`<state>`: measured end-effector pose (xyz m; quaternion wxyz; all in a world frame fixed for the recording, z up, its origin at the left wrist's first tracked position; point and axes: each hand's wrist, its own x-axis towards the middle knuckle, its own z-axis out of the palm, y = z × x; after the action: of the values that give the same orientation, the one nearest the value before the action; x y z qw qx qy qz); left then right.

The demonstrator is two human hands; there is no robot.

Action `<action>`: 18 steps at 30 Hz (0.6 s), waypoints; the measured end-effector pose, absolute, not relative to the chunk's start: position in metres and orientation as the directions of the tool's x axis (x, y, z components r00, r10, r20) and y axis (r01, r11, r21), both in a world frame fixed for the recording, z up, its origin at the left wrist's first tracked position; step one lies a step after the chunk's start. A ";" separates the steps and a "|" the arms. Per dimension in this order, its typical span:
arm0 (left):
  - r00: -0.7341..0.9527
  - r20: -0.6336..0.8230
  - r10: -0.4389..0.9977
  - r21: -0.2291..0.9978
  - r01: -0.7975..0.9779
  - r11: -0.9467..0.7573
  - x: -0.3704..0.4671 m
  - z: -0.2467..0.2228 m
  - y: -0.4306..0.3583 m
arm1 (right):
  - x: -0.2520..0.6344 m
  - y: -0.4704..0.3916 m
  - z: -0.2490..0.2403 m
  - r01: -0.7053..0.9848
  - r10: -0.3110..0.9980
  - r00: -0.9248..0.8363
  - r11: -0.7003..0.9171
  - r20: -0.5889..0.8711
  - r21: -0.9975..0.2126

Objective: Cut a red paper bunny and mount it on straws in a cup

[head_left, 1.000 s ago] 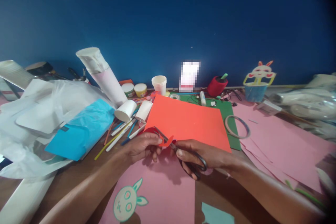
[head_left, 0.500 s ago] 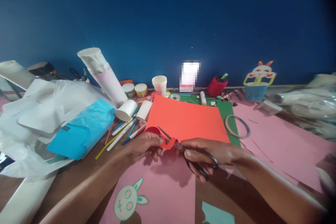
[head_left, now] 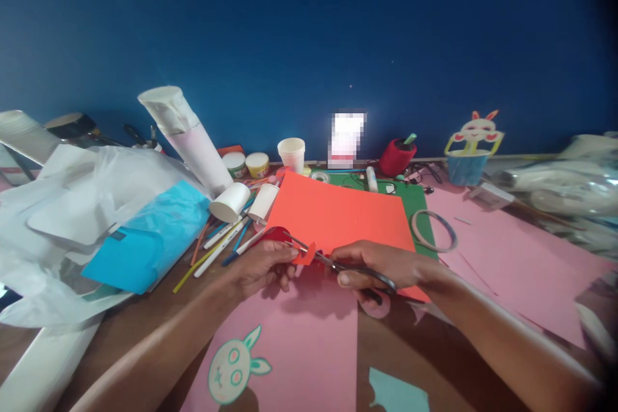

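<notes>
Between the fingers of my left hand [head_left: 268, 265] is a small curled piece of orange-red paper [head_left: 305, 253]. My right hand [head_left: 374, 265] grips black-handled scissors [head_left: 340, 264], whose blades point left and meet that paper. Under and behind both hands lies a large orange sheet [head_left: 347, 212]. A pink sheet [head_left: 309, 354] spreads below my hands, with a paper rabbit face [head_left: 230, 370] outlined in green on its left part. The fingertips of my right hand are partly hidden behind the scissors' handles.
White paper cups [head_left: 230, 201], pens [head_left: 219, 248] and paint jars [head_left: 257, 165] stand or lie to the left of the orange sheet. A plastic bag [head_left: 116, 174] fills the far left. At right are a tape ring [head_left: 433, 230] and a blue cup [head_left: 466, 167] with a rabbit figure.
The scissors' handles have come closer together and the blades have closed further on the small orange piece. My right hand has turned slightly; the view has shifted a little.
</notes>
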<state>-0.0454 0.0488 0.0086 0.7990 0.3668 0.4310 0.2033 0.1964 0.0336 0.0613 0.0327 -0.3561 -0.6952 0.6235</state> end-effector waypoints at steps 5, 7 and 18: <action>0.539 -0.539 0.647 0.752 -0.038 0.658 -0.045 0.009 0.049 | 0.191 0.036 0.050 0.372 0.545 -0.755 -0.104 -0.366 -0.922; 0.535 -0.543 0.647 0.749 -0.040 0.661 -0.045 0.010 0.048 | 0.189 0.036 0.045 0.338 0.544 -0.766 -0.114 -0.343 -0.934; 0.531 -0.561 0.635 0.742 -0.016 0.670 -0.045 0.012 0.049 | 0.186 0.036 0.029 0.231 0.591 -0.759 -0.146 -0.272 -0.962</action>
<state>-0.0451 0.0486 0.0119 0.8012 0.3518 0.4395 0.2031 0.1861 0.0356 0.0290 0.1312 -0.3210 -0.6400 0.6856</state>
